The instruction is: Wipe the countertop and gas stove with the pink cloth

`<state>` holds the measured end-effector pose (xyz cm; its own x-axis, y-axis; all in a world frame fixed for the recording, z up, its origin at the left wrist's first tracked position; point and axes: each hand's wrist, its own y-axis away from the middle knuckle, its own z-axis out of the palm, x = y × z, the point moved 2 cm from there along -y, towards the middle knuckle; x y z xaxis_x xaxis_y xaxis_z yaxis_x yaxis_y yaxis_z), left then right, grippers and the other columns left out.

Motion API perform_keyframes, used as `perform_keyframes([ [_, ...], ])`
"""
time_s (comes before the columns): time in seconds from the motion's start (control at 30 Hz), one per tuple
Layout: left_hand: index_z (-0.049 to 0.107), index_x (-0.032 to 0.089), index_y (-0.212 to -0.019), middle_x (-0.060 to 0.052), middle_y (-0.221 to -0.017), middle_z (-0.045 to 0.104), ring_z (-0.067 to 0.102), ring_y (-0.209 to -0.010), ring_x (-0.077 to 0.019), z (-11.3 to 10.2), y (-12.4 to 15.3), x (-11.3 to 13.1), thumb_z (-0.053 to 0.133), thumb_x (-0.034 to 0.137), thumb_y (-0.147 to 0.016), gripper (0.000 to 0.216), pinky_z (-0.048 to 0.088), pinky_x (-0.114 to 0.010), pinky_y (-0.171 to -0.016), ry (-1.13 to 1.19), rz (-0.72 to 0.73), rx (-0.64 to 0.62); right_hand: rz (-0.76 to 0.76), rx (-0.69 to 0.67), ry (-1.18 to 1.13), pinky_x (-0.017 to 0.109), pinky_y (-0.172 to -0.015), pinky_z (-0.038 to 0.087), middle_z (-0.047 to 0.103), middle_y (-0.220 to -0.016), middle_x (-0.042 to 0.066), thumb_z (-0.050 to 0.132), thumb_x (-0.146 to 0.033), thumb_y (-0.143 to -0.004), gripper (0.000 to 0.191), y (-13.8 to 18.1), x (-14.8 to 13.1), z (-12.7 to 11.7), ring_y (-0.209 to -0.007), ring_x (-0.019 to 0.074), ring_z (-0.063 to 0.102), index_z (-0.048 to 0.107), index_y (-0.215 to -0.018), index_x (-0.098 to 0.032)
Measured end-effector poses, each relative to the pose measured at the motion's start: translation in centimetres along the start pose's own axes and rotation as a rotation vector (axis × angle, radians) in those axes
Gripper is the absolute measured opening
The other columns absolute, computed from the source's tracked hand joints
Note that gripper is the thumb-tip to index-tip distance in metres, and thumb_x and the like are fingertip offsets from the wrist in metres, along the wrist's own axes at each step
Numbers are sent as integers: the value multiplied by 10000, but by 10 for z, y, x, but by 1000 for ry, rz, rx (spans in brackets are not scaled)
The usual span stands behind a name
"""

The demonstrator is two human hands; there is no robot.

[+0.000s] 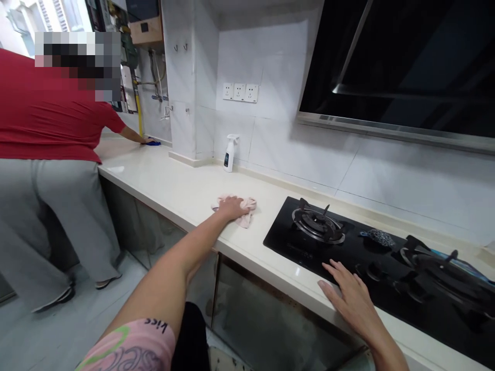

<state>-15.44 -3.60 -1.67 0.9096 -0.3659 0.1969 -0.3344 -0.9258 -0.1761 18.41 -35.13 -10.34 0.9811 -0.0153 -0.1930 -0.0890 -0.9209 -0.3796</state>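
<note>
My left hand [231, 207] presses on a pale pink cloth [247, 213] that lies bunched on the cream countertop [166, 185], left of the gas stove. Its fingers rest over the cloth, partly hidden by the hand's back. Near the stove's front edge is my right hand [346, 288], fingers spread, holding nothing. The black gas stove [280, 234] has a burner [317, 224] on the left and another [444, 273] on the right. A metal scouring pad [378, 237] sits between the burners.
A white spray bottle [229, 153] stands against the tiled wall [278, 149]. A black range hood [406, 67] overhangs the stove. At the left, a person in a red shirt [50, 113] leans over the counter, one hand on a blue cloth [153, 142].
</note>
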Motion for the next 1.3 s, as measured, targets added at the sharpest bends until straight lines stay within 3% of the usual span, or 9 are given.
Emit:
perform_keyframes([
  [0.2,588,187,-1466,-214,-1574,527,472,-1428,-457,-38,39,-112,403,796,-886,861,406,-613,-1103,-81,-298,48,10,8,-9,629,-1281,225,470,-1638,87,324,-673,-1039,666,1,-2,3,-1562,318,353,580,-1497,-263],
  [0.27,601,189,-1455,-208,-1563,543,490,-1418,-449,-46,55,-131,414,796,-881,856,424,-586,-1095,-106,-356,73,24,4,-16,629,-1285,215,468,-1640,80,322,-681,-1032,674,1,-1,6,-1566,316,345,581,-1497,-269],
  [0.33,627,191,-1429,-195,-1532,580,524,-1394,-428,-48,70,-136,441,771,-882,819,437,-547,-1093,-129,-371,116,35,1,-22,624,-1290,209,468,-1642,72,319,-685,-1027,677,2,-1,8,-1569,311,339,579,-1500,-276],
  [0.47,670,170,-1380,-181,-1461,641,569,-1354,-391,-34,100,-108,491,704,-892,746,447,-499,-1108,-132,-270,190,26,27,-4,622,-1285,218,490,-1623,86,311,-684,-1019,692,1,-1,10,-1561,318,352,591,-1487,-259],
  [0.77,728,196,-1257,-137,-1286,717,616,-1251,-353,32,172,15,707,496,-779,566,477,-504,-1104,209,285,423,46,15,-27,615,-1284,205,496,-1617,97,283,-724,-990,751,0,1,6,-1559,315,356,608,-1462,-239],
  [0.9,733,236,-1154,-122,-1165,730,630,-1159,-344,56,187,73,776,535,-717,531,476,-538,-1054,326,512,532,36,24,-80,615,-1279,221,523,-1597,85,328,-693,-996,685,-3,14,12,-1544,321,381,628,-1436,-263],
  [1.03,684,234,-1236,-140,-1268,687,584,-1203,-355,72,204,120,781,635,-735,649,468,-534,-997,285,677,564,71,41,-181,558,-1215,375,647,-1457,91,212,-587,-999,665,-10,39,21,-1431,312,527,682,-1355,-280],
  [1.17,631,260,-1352,-135,-1372,645,542,-1265,-359,85,211,133,720,635,-834,646,466,-503,-948,136,825,522,50,-11,-174,527,-1199,405,661,-1433,89,197,-577,-987,682,-13,52,20,-1399,308,554,688,-1348,-272],
  [1.3,654,312,-1328,-94,-1410,644,554,-1260,-303,91,202,108,613,546,-968,431,467,-467,-964,108,933,590,52,-12,-133,563,-1263,290,601,-1517,78,296,-663,-972,668,-8,42,10,-1476,317,474,673,-1366,-277],
])
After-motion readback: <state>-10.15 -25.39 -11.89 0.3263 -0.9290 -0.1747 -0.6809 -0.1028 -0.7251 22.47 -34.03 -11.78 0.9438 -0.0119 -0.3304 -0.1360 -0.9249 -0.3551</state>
